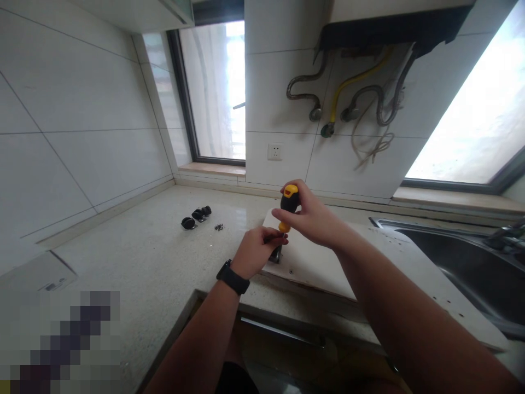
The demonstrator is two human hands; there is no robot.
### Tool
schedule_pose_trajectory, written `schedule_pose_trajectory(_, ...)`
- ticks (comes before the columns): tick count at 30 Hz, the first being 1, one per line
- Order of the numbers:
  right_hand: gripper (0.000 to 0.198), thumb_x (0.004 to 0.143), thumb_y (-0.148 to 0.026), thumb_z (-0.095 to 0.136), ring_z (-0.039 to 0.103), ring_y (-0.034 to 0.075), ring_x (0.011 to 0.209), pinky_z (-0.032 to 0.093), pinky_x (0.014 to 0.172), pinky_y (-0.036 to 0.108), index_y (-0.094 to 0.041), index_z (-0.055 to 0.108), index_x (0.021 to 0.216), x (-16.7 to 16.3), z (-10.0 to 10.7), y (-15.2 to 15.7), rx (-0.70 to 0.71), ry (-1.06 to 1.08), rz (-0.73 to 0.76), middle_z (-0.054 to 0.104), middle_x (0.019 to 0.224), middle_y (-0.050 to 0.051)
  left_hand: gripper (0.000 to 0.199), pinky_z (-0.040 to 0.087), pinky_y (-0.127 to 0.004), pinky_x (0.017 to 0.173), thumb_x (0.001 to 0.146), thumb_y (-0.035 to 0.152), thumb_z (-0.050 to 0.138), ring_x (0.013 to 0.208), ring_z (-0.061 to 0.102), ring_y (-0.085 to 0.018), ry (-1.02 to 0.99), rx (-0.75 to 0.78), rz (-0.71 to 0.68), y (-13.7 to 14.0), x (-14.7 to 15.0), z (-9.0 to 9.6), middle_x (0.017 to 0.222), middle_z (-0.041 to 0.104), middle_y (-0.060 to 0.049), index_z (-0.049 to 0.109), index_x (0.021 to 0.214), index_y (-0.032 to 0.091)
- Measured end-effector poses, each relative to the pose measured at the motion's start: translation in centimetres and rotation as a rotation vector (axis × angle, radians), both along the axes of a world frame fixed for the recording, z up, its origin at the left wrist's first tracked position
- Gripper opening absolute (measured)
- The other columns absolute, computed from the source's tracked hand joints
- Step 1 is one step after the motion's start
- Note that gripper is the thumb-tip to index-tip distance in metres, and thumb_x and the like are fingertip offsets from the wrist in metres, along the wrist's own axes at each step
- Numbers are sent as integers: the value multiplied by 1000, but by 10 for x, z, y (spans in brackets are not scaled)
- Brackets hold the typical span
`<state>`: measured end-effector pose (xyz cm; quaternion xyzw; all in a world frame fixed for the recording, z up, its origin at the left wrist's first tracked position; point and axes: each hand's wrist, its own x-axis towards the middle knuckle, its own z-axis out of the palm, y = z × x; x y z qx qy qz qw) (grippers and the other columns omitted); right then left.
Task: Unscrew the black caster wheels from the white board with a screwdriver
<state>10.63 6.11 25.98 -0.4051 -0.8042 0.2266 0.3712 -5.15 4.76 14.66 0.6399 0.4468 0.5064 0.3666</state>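
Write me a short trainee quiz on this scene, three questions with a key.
1. Multiple choice: which hand grips the handle of the yellow-and-black screwdriver?
A) left
B) right
C) neither

2. True or false: the small dark screws lie on the countertop, near the loose black casters.

3. Fill in the blank: the black wristwatch is worn on the ____ wrist.

Key: 1. B, the right hand. 2. True. 3. Left.

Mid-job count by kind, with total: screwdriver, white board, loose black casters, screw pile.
Screwdriver: 1
White board: 1
Loose black casters: 3
Screw pile: 1 (individual screws too small to count)
Total: 6
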Motion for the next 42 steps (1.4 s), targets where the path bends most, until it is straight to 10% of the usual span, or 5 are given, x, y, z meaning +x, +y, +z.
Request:
schedule_pose_trajectory(4, 41, 81, -46, 77, 63, 24, 83, 54, 78, 44, -24, 57, 110, 0, 1, 1, 32, -26, -69, 66, 102, 5, 6, 55, -38, 88, 82, 24, 82, 91, 73, -23, 79, 85, 130, 0, 0, -1, 94, 78, -5, 84, 88, 24)
schedule_pose_trajectory(12, 47, 75, -14, 68, 71, 26, 102, 57, 94, 45, -23, 57, 120, 1, 0, 2, -109, 156, 77, 72, 120, 9, 15, 54, -35, 79, 79, 29, 86, 80, 68, -20, 52, 112, 204, 3, 5, -8, 86, 72, -5, 75, 78, 20)
schedule_pose_trajectory(22, 44, 77, -36, 83, 71, 24, 84, 59, 77, 44, -21, 64, 113, 1, 2, 3, -63, 57, -89, 73, 108, 9, 21, 52, -38, 84, 80, 34, 86, 92, 68, -24, 136, 143, 185, 2, 5, -5, 94, 74, -4, 71, 90, 22)
schedule_pose_trajectory(32, 47, 77, -11, 63, 72, 26, 108, 57, 98, 47, -21, 60, 122, 1, -6, 9, -165, 229, 92, 73, 124, 11, 18, 53, -39, 100, 97, 27, 64, 105, 75, -24, 6, 50, -102, 1, -3, 1, 108, 82, -7, 79, 105, 21)
schedule_pose_trajectory(42, 48, 85, -53, 73, 64, 25, 87, 52, 78, 42, -24, 58, 121, -1, 2, -5, -96, 16, -128, 66, 100, 5, 17, 53, -34, 75, 78, 32, 85, 77, 70, -20, 6, 41, 127, 3, 6, -1, 81, 76, -3, 72, 76, 20)
